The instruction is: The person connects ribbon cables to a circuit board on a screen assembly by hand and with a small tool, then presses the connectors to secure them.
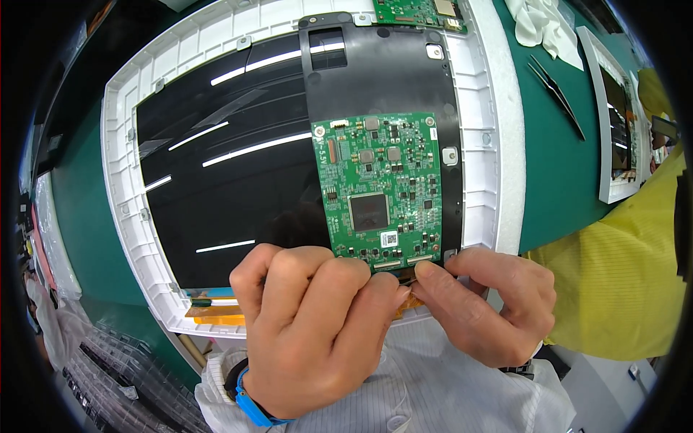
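A green circuit board lies on a black backing plate over a dark glossy display panel inside a white plastic frame. At the board's near edge, by its small white connectors, my left hand and my right hand meet. My left fingers are curled, thumb and forefinger at the edge. The right thumb and forefinger press close together beside them. An orange flex ribbon shows partly below the fingertips; whatever the hands pinch is hidden.
Black tweezers and white gloves or cloth lie on the green mat to the right. Beyond them stands another white-framed panel, near a person's yellow sleeve. Clear plastic trays sit at lower left.
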`<control>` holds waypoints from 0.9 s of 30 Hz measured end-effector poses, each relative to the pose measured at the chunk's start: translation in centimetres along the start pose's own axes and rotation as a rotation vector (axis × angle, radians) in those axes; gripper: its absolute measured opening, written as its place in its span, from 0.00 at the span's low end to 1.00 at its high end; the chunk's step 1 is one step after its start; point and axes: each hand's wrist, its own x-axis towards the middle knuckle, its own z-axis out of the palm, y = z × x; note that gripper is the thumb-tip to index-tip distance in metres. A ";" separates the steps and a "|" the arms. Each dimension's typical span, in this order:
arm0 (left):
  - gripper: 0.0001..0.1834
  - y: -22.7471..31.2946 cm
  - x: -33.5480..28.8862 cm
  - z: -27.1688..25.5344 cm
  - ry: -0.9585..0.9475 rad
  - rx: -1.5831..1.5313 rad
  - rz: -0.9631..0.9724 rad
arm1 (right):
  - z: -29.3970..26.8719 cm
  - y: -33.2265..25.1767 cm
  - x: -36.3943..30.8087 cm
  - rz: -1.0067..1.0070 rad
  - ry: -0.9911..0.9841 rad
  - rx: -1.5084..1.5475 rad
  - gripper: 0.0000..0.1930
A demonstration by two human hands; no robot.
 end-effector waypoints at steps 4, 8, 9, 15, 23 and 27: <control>0.10 0.1 0.1 0.2 0.002 0.010 -0.007 | 0.3 0.2 -0.4 -0.024 0.012 -0.013 0.22; 0.11 0.3 0.2 0.3 -0.010 0.003 -0.002 | 0.0 0.3 -0.4 -0.058 0.037 -0.057 0.21; 0.12 0.2 0.2 0.3 -0.016 0.004 -0.003 | 0.2 0.3 -0.4 -0.058 0.037 -0.052 0.21; 0.13 -0.2 0.0 0.4 -0.022 0.023 -0.001 | 0.8 0.1 -0.4 -0.074 0.053 -0.084 0.19; 0.13 -0.4 0.2 0.4 0.005 0.024 0.019 | 0.2 -0.7 -0.2 -0.043 0.001 -0.137 0.14; 0.12 -0.5 0.1 0.6 0.031 0.027 0.026 | 0.2 -1.0 -0.2 -0.010 -0.013 -0.135 0.15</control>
